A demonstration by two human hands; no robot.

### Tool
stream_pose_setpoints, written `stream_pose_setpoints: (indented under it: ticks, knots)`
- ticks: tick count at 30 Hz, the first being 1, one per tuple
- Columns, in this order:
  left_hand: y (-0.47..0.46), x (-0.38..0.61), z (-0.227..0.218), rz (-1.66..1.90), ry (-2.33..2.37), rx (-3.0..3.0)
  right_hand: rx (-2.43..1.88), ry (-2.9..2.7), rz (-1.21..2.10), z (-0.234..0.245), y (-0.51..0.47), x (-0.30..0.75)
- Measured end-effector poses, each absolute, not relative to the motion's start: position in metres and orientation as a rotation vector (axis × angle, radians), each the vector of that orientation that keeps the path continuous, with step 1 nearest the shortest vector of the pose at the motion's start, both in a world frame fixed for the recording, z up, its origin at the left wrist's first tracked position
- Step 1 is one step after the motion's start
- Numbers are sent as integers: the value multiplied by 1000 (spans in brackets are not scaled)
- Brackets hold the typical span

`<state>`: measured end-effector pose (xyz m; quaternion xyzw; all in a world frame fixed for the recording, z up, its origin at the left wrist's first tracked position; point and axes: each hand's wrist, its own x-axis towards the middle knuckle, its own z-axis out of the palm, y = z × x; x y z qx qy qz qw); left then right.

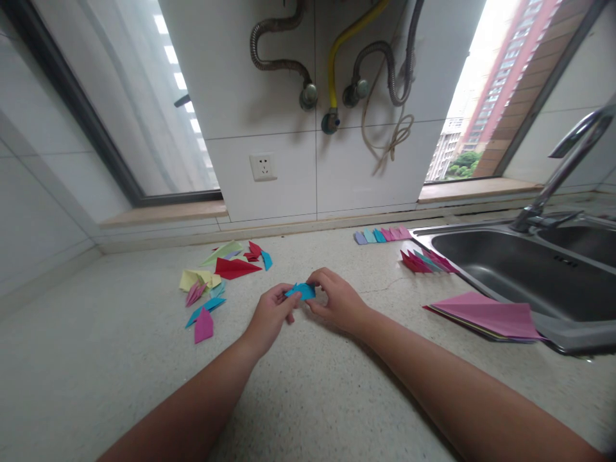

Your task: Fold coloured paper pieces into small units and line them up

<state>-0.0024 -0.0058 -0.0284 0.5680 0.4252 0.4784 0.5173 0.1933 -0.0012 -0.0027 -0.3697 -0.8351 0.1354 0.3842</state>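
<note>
Grip of the left hand (275, 309) is closed on one end of a folded blue paper (303, 292), the right hand (338, 298) pinching the other; its long axis runs crosswise between them over the bench (308, 398), folded red paper (235, 268) off left

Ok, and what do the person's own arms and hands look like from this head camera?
The left forearm and right forearm are bare, with no sleeves in view. The left hand and right hand wear no gloves. No watch or bracelet shows at either wrist, and I can make out no rings or markings.
</note>
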Motion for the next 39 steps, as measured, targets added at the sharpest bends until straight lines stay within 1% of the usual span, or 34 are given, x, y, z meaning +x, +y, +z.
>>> stream_pose_setpoints:
  ticks: [3,9,13,18,26,34,39]
  knots:
    - [-5,-2,-29,1172,1039,1364,-928,-2071,494,-6,0,193]
    - [-4,-3,-30,1168,1044,1399,-956,-1760,1050,-18,11,188]
    - [-1,-4,-34,1143,1012,1390,-915,-1653,1246,-17,12,186]
    - [-2,-6,-33,1106,948,1401,-950,-1561,1335,-14,12,184]
    - [-2,-8,-32,1056,916,1414,-911,-1559,1382,-12,11,187]
    - [-2,-8,-30,1049,886,1378,-781,-1556,1538,-12,10,190]
    - [0,-10,-32,1030,854,1374,-850,-1592,1495,-10,13,192]
